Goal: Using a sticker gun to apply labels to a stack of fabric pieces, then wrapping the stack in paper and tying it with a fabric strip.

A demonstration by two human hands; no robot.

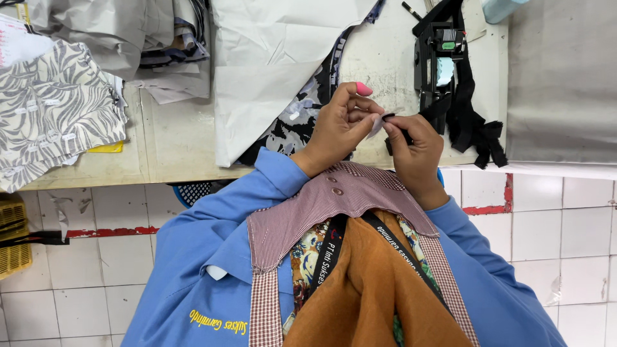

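Observation:
My left hand [339, 125] and my right hand [414, 151] meet above the table's near edge, fingertips pinched together on a small pale scrap of fabric [378, 122]. A red-and-white checked garment piece with two buttons [334, 196] lies draped across my lap and forearms, just below the hands. Both arms wear blue sleeves. A black lanyard [331, 250] hangs over an orange-brown cloth [369, 283] on my chest.
A worn wooden table [173, 138] carries a large white paper sheet [270, 71], a black floral cloth [292, 125], zebra-patterned fabric [51, 109] at left, a black device with black straps [443, 71] at right. Grey cloth [559, 83] lies far right. Yellow basket [13, 238] on the tiled floor.

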